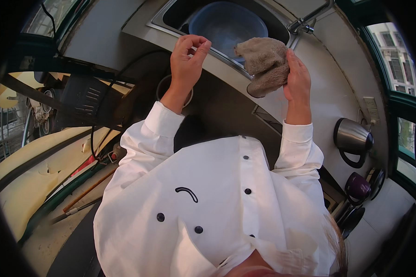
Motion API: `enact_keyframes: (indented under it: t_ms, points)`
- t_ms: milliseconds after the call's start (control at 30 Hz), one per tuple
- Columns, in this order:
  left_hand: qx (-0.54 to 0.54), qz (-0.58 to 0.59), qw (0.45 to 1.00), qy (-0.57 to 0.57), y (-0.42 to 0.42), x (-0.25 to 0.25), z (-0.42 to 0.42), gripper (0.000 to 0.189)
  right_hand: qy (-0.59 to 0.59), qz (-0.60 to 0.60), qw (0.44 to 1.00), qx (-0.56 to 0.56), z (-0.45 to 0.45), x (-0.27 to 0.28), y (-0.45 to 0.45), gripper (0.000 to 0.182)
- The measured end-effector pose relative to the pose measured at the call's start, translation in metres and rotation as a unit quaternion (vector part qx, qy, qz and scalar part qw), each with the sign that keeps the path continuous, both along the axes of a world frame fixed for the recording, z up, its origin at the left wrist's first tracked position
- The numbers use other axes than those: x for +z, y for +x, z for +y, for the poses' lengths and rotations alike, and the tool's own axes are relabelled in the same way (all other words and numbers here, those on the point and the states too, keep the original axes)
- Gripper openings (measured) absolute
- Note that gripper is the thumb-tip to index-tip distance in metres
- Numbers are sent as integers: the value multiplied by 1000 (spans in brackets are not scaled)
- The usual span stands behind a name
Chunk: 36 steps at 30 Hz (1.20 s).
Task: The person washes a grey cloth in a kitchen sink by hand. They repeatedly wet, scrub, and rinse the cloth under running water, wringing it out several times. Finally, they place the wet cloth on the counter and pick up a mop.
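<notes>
A brown plush cloth [266, 65] hangs bunched and folded from my right hand [298, 78], which grips its right side above the counter's front edge. My left hand [189, 57] is raised near the sink's front rim, its fingers curled and the thumb tip close against the index finger. Nothing shows in that left hand, though its palm is partly hidden. Beyond both hands, a blue plastic basin [227, 26] sits in the steel sink [175, 17]. The cloth covers part of the basin's near right edge.
A chrome faucet [301, 26] rises at the sink's right corner. On the right counter [324, 100] stand a steel electric kettle [353, 136] and a purple appliance [357, 187]. Wall sockets [371, 107] are behind the kettle. Below my left hand is a round-rimmed container [161, 88], mostly in shadow.
</notes>
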<state>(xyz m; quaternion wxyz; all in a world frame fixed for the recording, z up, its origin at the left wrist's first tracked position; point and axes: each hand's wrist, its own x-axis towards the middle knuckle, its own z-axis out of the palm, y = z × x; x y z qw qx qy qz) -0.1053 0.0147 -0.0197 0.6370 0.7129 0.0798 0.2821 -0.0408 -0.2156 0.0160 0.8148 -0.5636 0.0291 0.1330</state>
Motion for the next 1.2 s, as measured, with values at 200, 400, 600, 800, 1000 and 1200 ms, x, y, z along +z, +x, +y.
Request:
enact_keyframes:
  t_ms: [200,400,600,800,1000,1200]
  points:
    - [135,28,986,-91,-102,2,75,15,-508,-195,838,-41,-59,-30,3,38]
    - [241,134,960,-53,-217,-17,93,15,-609,-328,722,5,-46,-61,-34,32]
    - [231,196,953,-28,-270,-34,100,12,-538,-352,762,74,-32,-79,-75,26]
    - [217,200,955,-38,-294,-45,129,12,-518,-314,791,81,-38,-99,-95,23]
    - [260,184,947,45,-290,-66,242,23,-527,-256,803,106,-11,-89,-136,23]
    - [204,234,944,112,-303,-63,319,25,-541,-226,799,129,1,-73,-181,21]
